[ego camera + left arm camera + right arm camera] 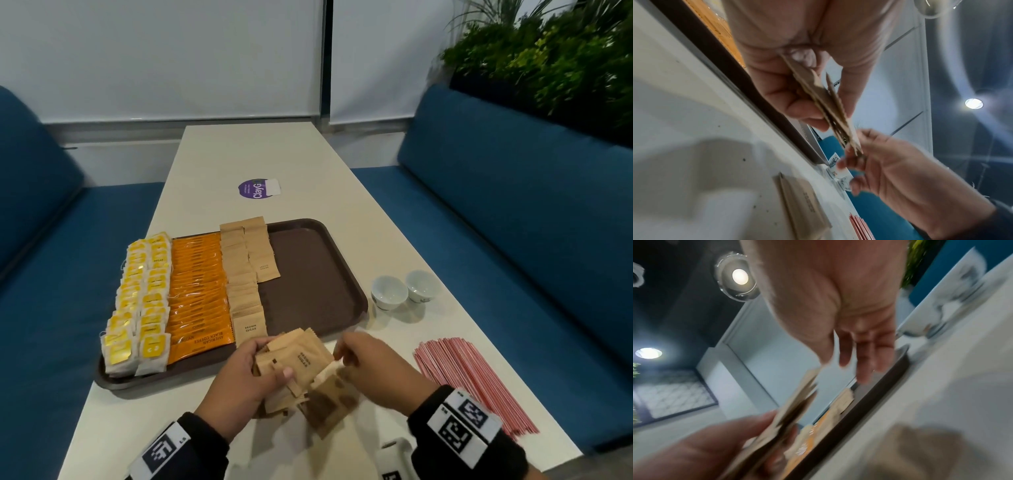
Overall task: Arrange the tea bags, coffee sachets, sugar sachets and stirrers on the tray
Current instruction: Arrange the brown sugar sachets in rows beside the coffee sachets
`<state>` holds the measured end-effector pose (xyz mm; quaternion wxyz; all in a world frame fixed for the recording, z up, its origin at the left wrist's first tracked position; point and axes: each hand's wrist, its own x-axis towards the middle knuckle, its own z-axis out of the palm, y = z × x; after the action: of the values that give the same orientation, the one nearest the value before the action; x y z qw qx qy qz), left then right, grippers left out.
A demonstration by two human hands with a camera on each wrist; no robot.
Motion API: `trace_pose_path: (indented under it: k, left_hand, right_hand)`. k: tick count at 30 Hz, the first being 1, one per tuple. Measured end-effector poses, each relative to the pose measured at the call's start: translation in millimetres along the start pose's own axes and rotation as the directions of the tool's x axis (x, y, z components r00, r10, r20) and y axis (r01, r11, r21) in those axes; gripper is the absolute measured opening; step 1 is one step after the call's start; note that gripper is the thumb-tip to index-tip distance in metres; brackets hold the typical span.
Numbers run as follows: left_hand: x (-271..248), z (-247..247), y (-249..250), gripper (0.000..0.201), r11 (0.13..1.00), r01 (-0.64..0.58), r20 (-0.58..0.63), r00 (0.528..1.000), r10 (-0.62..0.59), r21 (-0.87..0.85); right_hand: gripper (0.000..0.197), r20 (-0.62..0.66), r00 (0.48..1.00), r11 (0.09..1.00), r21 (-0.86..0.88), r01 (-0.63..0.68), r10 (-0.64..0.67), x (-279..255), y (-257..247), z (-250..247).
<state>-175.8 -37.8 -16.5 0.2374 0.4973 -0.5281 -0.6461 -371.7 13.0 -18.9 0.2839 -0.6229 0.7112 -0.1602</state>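
Note:
A brown tray [346, 260] holds rows of yellow tea bags [140, 301] at its left, orange coffee sachets [198, 294] beside them, and two columns of brown sugar sachets [243, 274]. Just in front of the tray, my left hand [250, 366] grips a fanned stack of sugar sachets [301, 363], seen edge-on in the left wrist view [830, 104]. My right hand [363, 359] has its relaxed fingertips at the stack's right end [857, 149], holding nothing. More sugar sachets [329, 404] lie loose on the table below the hands. Red-and-white stirrers [469, 377] lie in a pile at the right.
Two small white cups [388, 291] [421, 286] stand right of the tray. A purple sticker [258, 188] is farther back on the white table. Blue benches flank the table, with plants at the back right. The tray's right half [308, 274] is bare.

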Motion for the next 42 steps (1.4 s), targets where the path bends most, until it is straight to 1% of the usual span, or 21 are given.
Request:
trace_pose_path:
  k: [1,2,3,5,7,10,12,14,17,19,21,23,24,25,27,30,33,35,38,40,42]
  left_hand:
    - [0.8,-0.7,0.0,0.034,1.000,0.006,-0.004,1.000,-0.006,-0.008]
    - [1.4,-0.8,0.1,0.034,1.000,0.010,-0.001,1.000,-0.010,-0.008]
    - [1.9,-0.7,0.1,0.034,1.000,0.013,0.004,1.000,-0.013,-0.007]
    - [3.1,0.7,-0.9,0.034,1.000,0.019,0.014,1.000,-0.019,-0.001]
    - [4.0,2.2,-1.5,0.035,1.000,0.022,0.020,1.000,-0.022,0.005]
    - [5.3,2.9,-2.1,0.034,1.000,0.022,0.024,0.999,-0.022,0.011]
    - [6.1,2.0,-3.0,0.034,1.000,0.023,0.025,0.999,-0.023,0.004]
    - [6.8,-0.6,-4.9,0.035,1.000,0.023,0.024,0.999,-0.023,-0.003]
    - [8.8,-6.7,-9.0,0.037,0.999,0.026,0.006,1.000,-0.026,-0.030]
    - [11.2,-11.9,-11.9,0.038,0.997,0.035,-0.006,0.999,-0.035,-0.065]
    - [13.2,-17.9,-13.8,0.039,0.993,0.047,-0.014,0.999,-0.048,-0.108]
    - [14.9,-24.3,-14.6,0.038,0.989,0.049,-0.019,0.998,-0.052,-0.143]
    - [15.4,-27.0,-13.9,0.038,0.986,0.049,-0.021,0.998,-0.053,-0.161]
    - [15.3,-30.0,-12.8,0.038,0.982,0.050,-0.026,0.998,-0.055,-0.180]
    - [14.9,-35.8,-11.3,0.039,0.976,0.049,-0.030,0.998,-0.057,-0.213]
    - [15.0,-45.0,-11.6,0.036,0.969,0.050,-0.044,0.997,-0.062,-0.241]
    - [16.6,-52.3,-12.9,0.036,0.961,0.071,-0.068,0.993,-0.092,-0.266]
    - [17.2,-54.9,-14.6,0.042,0.957,0.085,-0.070,0.992,-0.108,-0.276]
    - [16.9,-59.3,-19.7,0.054,0.956,0.094,-0.074,0.990,-0.119,-0.279]
    - [16.2,-63.7,-22.6,0.059,0.956,0.081,-0.076,0.991,-0.107,-0.283]
    - [16.8,-68.4,-26.1,0.069,0.958,0.067,-0.076,0.993,-0.092,-0.279]
  right_hand:
    - [0.025,0.104,0.995,0.993,-0.122,0.010,0.003,-2.1,4.0,0.5]
    - [0.037,0.176,0.984,0.977,-0.206,0.050,-0.013,-3.0,6.5,1.7]
    - [0.047,0.216,0.976,0.965,-0.250,0.080,-0.025,-3.6,6.1,2.7]
    - [0.057,0.227,0.974,0.949,-0.304,0.084,-0.014,-3.9,0.3,2.9]
    - [0.058,0.221,0.975,0.931,-0.359,0.061,0.021,-3.3,-5.9,1.8]
    - [0.061,0.255,0.965,0.913,-0.405,0.054,0.056,-1.3,-11.5,2.8]
    - [0.061,0.270,0.959,0.930,-0.367,0.026,0.080,1.0,-12.4,4.1]
    - [0.055,0.291,0.951,0.955,-0.296,-0.017,0.107,3.1,-12.1,4.1]
    - [0.040,0.331,0.941,0.973,-0.230,0.012,0.066,6.6,-10.9,1.5]
    - [0.030,0.324,0.945,0.990,-0.141,0.015,0.031,10.1,-8.7,-2.1]
    - [0.018,0.291,0.957,0.999,0.033,-0.020,0.010,17.0,-5.3,-10.6]
    - [0.014,0.222,0.975,0.961,0.264,-0.083,0.023,25.9,-7.3,-25.2]
    - [0.014,0.177,0.983,0.935,0.340,-0.100,0.041,31.7,-10.1,-32.7]
    - [0.012,0.135,0.989,0.920,0.379,-0.104,0.056,39.6,-13.8,-39.7]
    - [0.008,0.076,0.994,0.922,0.374,-0.097,0.074,58.9,-22.6,-52.3]
    - [0.005,-0.016,0.997,0.955,0.288,-0.066,0.074,100.2,-34.1,-63.6]
    - [0.007,-0.063,0.997,0.973,0.230,-0.032,0.047,147.6,-45.2,-62.8]
    - [0.005,-0.065,0.997,0.986,0.168,-0.018,0.030,177.3,-50.8,-53.6]
    - [0.004,-0.034,0.998,0.992,0.112,-0.053,0.057,213.2,-54.0,-35.0]
    - [0.019,-0.024,0.997,0.995,0.076,-0.068,0.070,228.7,-55.6,-26.4]
    - [0.024,-0.021,0.997,0.996,0.049,-0.080,0.081,237.7,-59.2,-21.8]
